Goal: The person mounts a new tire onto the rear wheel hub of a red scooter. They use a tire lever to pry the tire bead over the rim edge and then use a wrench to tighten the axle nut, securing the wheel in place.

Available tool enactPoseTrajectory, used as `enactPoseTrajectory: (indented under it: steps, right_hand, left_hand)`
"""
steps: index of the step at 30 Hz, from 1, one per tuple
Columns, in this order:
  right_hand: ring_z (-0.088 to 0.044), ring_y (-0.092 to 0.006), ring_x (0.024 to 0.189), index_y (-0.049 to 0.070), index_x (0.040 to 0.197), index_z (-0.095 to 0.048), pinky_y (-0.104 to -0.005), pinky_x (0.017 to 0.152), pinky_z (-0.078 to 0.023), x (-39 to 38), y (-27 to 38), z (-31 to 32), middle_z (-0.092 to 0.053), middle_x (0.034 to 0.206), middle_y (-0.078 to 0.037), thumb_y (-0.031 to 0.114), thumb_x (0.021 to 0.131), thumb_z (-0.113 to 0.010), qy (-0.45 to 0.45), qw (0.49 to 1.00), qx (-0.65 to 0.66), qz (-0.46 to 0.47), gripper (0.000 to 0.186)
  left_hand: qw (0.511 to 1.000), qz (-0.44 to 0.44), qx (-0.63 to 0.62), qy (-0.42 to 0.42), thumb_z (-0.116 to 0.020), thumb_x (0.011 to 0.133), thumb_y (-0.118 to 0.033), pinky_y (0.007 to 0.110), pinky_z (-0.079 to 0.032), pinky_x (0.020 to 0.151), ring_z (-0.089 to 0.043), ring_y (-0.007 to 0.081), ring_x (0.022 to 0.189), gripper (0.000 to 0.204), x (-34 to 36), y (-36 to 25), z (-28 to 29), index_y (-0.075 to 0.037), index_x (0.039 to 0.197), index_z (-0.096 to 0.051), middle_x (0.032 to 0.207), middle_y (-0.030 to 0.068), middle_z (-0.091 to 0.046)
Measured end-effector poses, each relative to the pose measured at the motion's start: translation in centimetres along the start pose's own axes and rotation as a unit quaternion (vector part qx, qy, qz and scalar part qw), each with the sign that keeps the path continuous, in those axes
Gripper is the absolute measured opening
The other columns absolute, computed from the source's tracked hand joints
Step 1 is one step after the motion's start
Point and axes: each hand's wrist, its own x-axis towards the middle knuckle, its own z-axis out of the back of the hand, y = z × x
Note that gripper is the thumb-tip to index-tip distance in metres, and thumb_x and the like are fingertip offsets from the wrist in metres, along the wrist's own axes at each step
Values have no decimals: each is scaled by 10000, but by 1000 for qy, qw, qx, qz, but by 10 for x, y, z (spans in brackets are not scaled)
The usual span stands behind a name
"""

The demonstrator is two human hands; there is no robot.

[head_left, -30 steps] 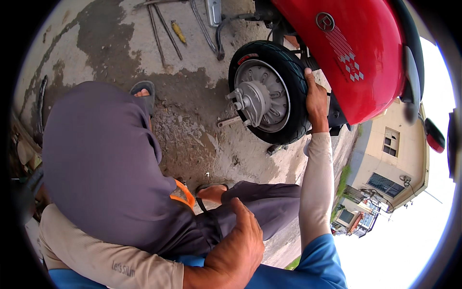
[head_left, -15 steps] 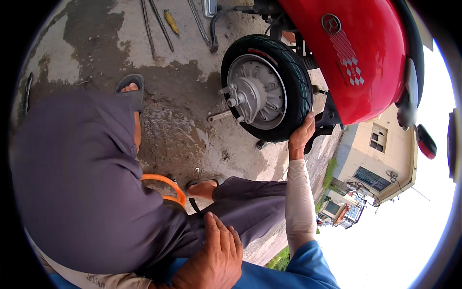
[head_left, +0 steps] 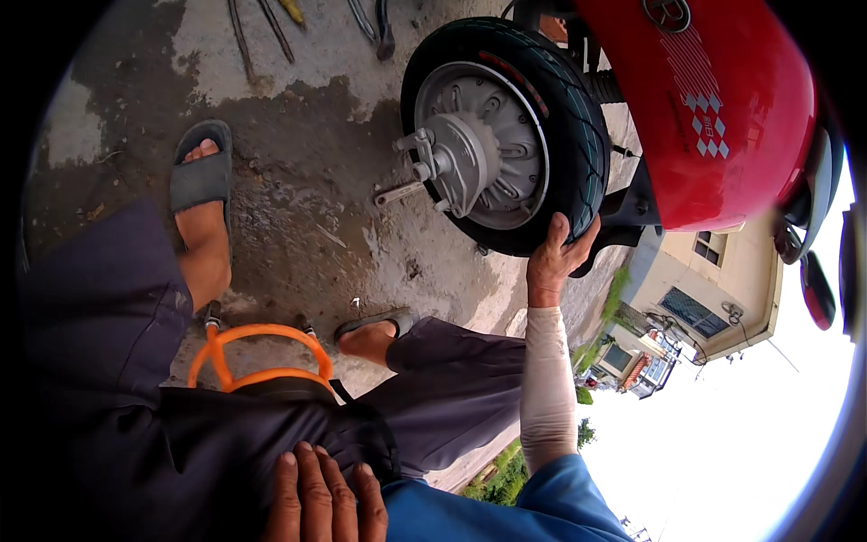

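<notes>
My right hand (head_left: 558,257) holds the black tyre of a wheel (head_left: 501,135) at its lower right edge, thumb and fingers apart against the rubber. The wheel has a silver hub with a grey brake plate and a protruding axle end. It stands on its tread beside a red scooter (head_left: 713,108). Whether it is mounted there I cannot tell. My left hand (head_left: 327,497) is at the bottom of the view, near my dark trousers. It holds nothing I can see, its fingers stretched out and slightly spread; the palm is hidden.
An orange-framed stool (head_left: 269,334) stands between my legs. A spanner (head_left: 397,193) lies by the wheel. Further off are metal bars (head_left: 271,27) and a yellow-handled tool (head_left: 292,9) on wet, rough concrete (head_left: 298,199). A beige building (head_left: 713,280) stands to the right.
My left hand has moved down and to the left. My left knee has shifted, showing more of my leg and the stool. The view has shifted; my right hand stays on the tyre.
</notes>
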Motion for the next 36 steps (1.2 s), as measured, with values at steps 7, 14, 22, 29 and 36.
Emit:
enactPoseTrajectory:
  steps: [7, 14, 22, 29, 36]
  right_hand:
    - [-593, -371, 1162, -97, 1447, -428, -444, 1052, -435, -14, -29, -5, -605, 1286, -276, 675, 903, -655, -33, 999, 2, -6, 971]
    - [-508, -336, 1348, -111, 1465, -430, -463, 1138, -385, -37, -45, -32, -522, 1445, -239, 852, 865, -512, -78, 985, 157, 2, 1138]
    - [-411, -287, 1449, 36, 1576, -306, -467, 1215, -322, -91, -109, -47, -391, 1594, -129, 869, 809, -591, -32, 943, 301, -137, 1167]
    - [-344, -267, 1492, 50, 1579, -307, -452, 1255, -247, -118, -131, -63, -335, 1644, -106, 865, 813, -595, -29, 930, 337, -144, 1154]
    - [-393, -280, 1448, -3, 1534, -361, -447, 1236, -270, -123, -146, -61, -412, 1577, -125, 779, 815, -674, -28, 929, 341, -139, 1107]
  left_hand:
    - [999, -40, 3, 25, -429, 1019, -178, 537, -397, 1188, -584, 413, 1279, 425, 7, 12, 7, 23, 1368, -564, 1280, 256, -643]
    - [998, -28, -42, 30, -439, 1027, -142, 552, -444, 1146, -612, 435, 1252, 380, 12, 22, -1, 24, 1334, -589, 1266, 284, -657]
    - [999, -3, -29, 21, -414, 1066, -96, 522, -512, 1082, -664, 400, 1195, 315, 27, 35, 3, 1, 1269, -635, 1223, 257, -690]
    - [1000, -4, 5, 24, -461, 1068, -84, 513, -522, 1080, -690, 369, 1167, 267, 41, 37, 9, -13, 1239, -654, 1179, 225, -719]
    - [1000, -9, 20, 17, -459, 1067, -100, 512, -523, 1081, -689, 377, 1163, 271, 49, 26, 14, -9, 1224, -660, 1178, 232, -716]
